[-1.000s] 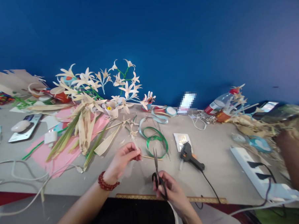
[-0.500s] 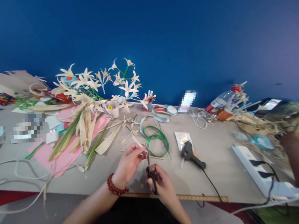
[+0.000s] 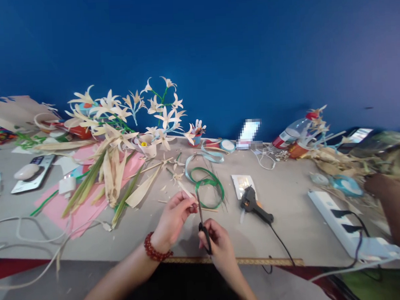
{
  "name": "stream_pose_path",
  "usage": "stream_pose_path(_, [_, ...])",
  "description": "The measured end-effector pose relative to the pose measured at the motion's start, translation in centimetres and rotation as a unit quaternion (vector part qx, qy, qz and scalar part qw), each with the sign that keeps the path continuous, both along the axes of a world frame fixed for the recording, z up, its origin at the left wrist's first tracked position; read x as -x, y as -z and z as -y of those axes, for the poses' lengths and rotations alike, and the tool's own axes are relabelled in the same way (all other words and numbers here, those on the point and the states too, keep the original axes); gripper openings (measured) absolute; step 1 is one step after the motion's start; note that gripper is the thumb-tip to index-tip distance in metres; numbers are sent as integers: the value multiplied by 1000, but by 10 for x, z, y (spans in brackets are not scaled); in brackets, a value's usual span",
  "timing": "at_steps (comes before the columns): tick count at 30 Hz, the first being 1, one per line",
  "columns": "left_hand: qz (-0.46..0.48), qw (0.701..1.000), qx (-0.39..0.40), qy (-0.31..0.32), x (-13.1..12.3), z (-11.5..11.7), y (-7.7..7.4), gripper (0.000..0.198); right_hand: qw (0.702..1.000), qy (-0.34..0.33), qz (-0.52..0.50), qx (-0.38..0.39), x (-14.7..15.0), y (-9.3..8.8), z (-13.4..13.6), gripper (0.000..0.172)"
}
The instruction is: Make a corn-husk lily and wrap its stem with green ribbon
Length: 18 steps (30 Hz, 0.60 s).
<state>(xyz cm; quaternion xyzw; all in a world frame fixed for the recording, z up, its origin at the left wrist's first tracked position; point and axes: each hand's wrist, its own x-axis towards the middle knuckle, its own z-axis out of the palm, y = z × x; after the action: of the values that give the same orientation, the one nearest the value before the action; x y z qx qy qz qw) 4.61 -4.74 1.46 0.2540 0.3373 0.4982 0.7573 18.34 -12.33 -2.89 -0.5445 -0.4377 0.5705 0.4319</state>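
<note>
Near the front of the table, my left hand [image 3: 178, 213] pinches a narrow pale strip [image 3: 186, 189] that points up and to the left. My right hand [image 3: 217, 242] is closed round the black handles of scissors [image 3: 205, 238]. Their blades point upward and lie right beside the strip at my left fingertips; whether they touch it is too small to tell. Behind my hands lies a loose coil of green ribbon [image 3: 210, 207] with thin wires. Pale husk pieces [image 3: 143, 188] and small petals lie to the left of it.
Pale husk flowers [image 3: 165, 117] stand at the back left above pink paper [image 3: 74, 226]. A black glue gun [image 3: 255, 205] is right of my hands, with its cable running forward. Farther right are a white power strip [image 3: 332, 224], a bottle [image 3: 290, 133] and another person's arm [image 3: 391, 212].
The scissors and my right hand have shifted slightly right, and my left fingertips have moved a little with them. The camera view has shifted slightly, so the table items appear farther left.
</note>
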Motion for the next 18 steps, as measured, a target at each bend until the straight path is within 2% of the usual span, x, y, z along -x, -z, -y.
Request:
stream_pose_path(4, [-72,996,-41,34,6,-1,-3,17,999,-13,27,-21,-7,-7,1,49])
stream_pose_path(9, [-157,983,-97,17,11,0,-6,19,998,-45,29,-28,-14,-7,2,52])
stream_pose_path(18, [-282,930,-238,-6,17,6,-1,31,997,-72,15,-23,-9,-5,-1,53])
